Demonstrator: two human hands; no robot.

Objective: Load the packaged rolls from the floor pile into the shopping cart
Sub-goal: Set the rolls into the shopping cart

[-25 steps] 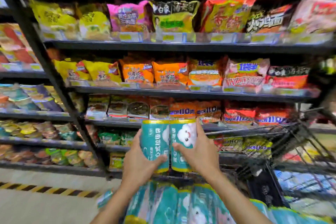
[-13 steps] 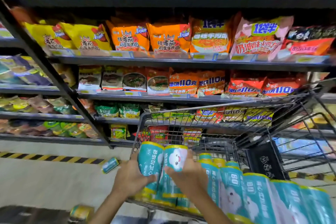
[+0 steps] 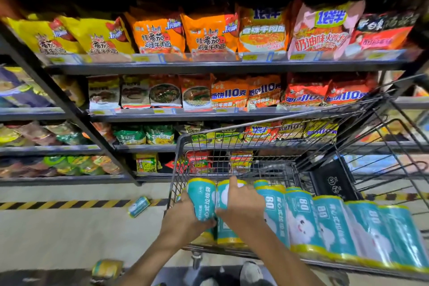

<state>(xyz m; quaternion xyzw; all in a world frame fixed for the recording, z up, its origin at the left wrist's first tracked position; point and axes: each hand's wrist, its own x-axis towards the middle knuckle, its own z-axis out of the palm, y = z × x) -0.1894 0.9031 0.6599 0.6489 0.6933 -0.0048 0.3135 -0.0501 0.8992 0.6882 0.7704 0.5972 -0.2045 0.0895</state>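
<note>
Head view: left hand (image 3: 183, 220) and right hand (image 3: 241, 202), grasping two packaged rolls (image 3: 203, 197), lowered them into the shopping cart (image 3: 232, 127). A stray roll (image 3: 139, 206) remained on the floor at 8 o'clock.

A supermarket aisle: tiered shelves (image 3: 222, 67) of instant-noodle packs (image 3: 157, 32) with price tags (image 3: 141, 58), beside a wire shopping cart (image 3: 255, 139).

Two bare hands and forearms of one person showed. The left hand (image 3: 185, 218) and the right hand (image 3: 241, 202) wore nothing on fingers or wrists that could be made out. The left forearm (image 3: 148, 260) and the right forearm (image 3: 278, 251) were uncovered down to the bottom edge. Between the arms lay the rounded toe of a pale, whitish-grey shoe (image 3: 251, 271). A second pale toe tip (image 3: 209, 282) showed just to its left, too blurred for detail.
</note>
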